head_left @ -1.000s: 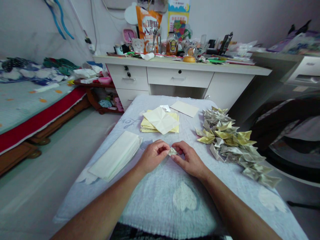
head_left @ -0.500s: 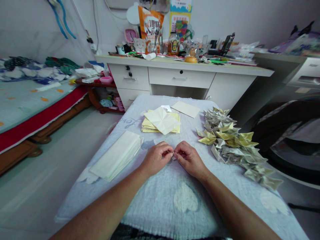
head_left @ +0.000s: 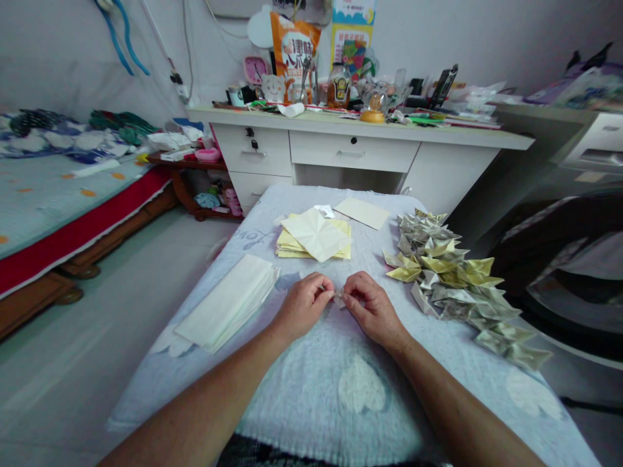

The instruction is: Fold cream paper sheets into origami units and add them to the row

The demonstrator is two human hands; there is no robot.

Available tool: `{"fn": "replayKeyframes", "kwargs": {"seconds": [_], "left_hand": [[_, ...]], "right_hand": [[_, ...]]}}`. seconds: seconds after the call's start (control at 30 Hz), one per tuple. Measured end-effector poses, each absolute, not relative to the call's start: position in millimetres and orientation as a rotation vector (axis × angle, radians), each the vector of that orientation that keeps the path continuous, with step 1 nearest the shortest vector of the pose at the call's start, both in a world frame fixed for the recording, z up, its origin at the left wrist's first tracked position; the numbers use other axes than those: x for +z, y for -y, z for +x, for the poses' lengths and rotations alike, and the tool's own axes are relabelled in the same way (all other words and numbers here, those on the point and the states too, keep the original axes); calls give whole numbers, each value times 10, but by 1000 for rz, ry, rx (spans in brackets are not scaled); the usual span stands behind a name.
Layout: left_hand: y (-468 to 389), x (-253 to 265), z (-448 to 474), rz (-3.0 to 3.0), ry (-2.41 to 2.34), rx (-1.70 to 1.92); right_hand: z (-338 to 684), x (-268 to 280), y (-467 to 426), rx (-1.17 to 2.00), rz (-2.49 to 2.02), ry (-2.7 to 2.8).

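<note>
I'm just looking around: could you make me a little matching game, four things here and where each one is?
Things:
1. Small paper piece
2. Creased sheet
3. Long white stack
4. Orange bag

Places:
A. On the cloth, left of both hands
B. On the desk by the wall
C. Between the left hand and right hand
D. On top of the yellow papers

Right pairs: 1-C, 2-D, 3-A, 4-B

Soft, dim light; stretched edges.
</note>
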State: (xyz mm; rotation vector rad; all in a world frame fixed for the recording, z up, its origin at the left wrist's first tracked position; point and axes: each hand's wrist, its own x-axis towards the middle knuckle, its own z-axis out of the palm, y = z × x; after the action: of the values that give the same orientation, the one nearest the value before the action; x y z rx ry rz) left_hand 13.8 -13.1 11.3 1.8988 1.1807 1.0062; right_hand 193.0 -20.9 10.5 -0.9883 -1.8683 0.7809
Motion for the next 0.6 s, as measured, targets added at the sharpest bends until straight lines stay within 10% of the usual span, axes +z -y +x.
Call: {"fn": "replayKeyframes", "kwargs": {"seconds": [0.6], "left_hand": [[83, 146, 125, 956, -895, 1152]], "right_hand": [[1947, -17, 149, 1135, -1059, 1539]]}}
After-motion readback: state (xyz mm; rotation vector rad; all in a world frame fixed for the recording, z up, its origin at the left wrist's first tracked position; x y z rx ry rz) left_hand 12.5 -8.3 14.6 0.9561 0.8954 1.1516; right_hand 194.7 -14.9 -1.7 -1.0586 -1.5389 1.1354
